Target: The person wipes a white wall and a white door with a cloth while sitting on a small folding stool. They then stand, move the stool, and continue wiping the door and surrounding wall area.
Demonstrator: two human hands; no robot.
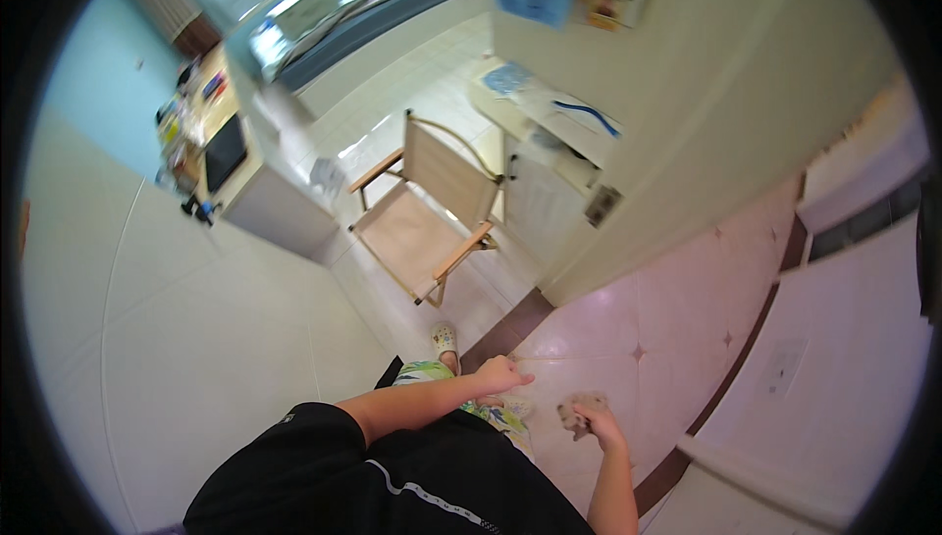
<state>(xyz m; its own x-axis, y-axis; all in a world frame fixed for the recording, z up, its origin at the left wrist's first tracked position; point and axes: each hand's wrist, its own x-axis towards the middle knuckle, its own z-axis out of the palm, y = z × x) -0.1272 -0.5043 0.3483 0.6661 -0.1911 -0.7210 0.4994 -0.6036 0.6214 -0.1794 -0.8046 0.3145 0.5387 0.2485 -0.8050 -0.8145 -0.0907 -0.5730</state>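
My right hand [605, 426] grips a crumpled beige cloth [586, 404], which hangs over the pink tiled floor [596, 336]. My left hand [503, 375] is held in front of my body with the fingers curled in and the thumb out. Nothing shows in it. Beneath the left hand are my patterned trousers and a pale clog [444, 339] on one foot. The other clog [515, 406] is partly hidden by the trousers.
A folding armchair [419, 230] with beige fabric stands ahead. To its left, a desk [283, 208] carries a dark laptop [225, 153] and clutter. A door edge with a latch plate [603, 205] and a brown threshold [511, 325] lie at right. Beyond is a bed [368, 35].
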